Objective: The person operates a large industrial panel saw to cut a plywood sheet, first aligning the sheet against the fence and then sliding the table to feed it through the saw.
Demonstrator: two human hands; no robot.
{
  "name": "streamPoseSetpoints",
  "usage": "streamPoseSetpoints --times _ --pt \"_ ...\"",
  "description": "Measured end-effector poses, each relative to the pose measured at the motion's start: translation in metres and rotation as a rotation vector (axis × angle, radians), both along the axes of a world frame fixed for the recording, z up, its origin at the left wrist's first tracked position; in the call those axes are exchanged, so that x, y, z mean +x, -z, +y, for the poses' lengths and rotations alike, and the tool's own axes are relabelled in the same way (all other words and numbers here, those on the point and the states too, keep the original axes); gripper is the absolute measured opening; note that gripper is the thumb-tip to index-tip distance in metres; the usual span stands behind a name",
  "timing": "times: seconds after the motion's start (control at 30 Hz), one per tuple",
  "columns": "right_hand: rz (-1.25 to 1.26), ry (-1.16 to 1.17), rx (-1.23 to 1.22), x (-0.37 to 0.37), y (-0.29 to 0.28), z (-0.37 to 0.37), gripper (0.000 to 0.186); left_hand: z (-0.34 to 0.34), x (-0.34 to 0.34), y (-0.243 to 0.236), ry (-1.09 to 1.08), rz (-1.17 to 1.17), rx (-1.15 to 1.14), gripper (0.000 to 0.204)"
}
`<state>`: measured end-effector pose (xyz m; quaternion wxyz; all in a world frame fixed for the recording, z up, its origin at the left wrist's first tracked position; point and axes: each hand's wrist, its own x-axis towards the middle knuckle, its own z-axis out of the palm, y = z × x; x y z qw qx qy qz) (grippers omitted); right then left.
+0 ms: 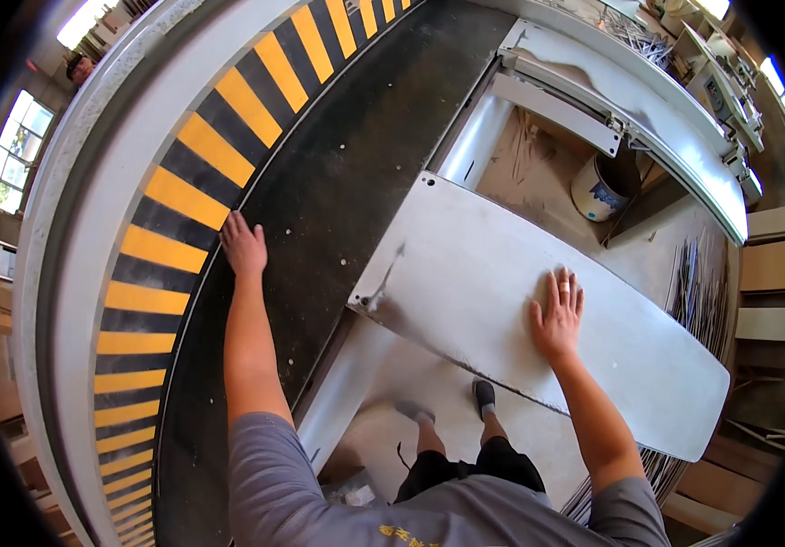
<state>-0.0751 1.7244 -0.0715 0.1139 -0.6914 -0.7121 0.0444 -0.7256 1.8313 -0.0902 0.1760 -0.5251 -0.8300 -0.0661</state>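
My left hand rests with its fingers stretched out at the left edge of a long black machine bed. Its fingertips meet the lower border of a yellow-and-black striped panel. On a pale grey metal table plate my right hand lies flat, fingers apart, a light band round one finger. Neither hand holds anything. The plate juts out to the right from the bed, with dark smudges and holes at its left corners.
Beyond the plate, a metal sliding table extends along the far right. A white bucket stands on the floor below. Thin strips are piled at the right, near stacked boards. Another person is at the far left.
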Motion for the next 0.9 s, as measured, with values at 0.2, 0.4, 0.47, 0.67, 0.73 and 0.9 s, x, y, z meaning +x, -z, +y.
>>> streamPoseSetpoints --times 0.2,0.4,0.47,0.67,0.73,0.9 --pt "-0.062 0.013 -0.022 0.009 -0.001 -0.001 0.069 0.026 0.007 -0.030 -0.207 -0.302 -0.165 0.049" --pt "-0.084 0.011 -0.050 0.002 -0.009 0.001 0.069 0.021 -0.015 -0.006 -0.040 -0.325 0.084 0.020" --pt "-0.091 0.019 -0.048 0.002 -0.011 -0.002 0.070 0.011 -0.014 -0.002 0.063 -0.252 0.163 0.018" --pt "-0.119 0.019 -0.097 0.000 -0.009 0.001 0.069 -0.054 0.024 -0.005 0.203 -0.408 0.156 0.017" --pt "-0.101 0.035 -0.087 0.002 -0.012 -0.001 0.070 -0.096 0.050 -0.036 0.161 -0.483 0.120 0.018" --pt "-0.017 0.011 -0.045 0.008 -0.014 -0.006 0.071 -0.256 0.087 -0.134 0.227 -0.462 0.184 0.024"
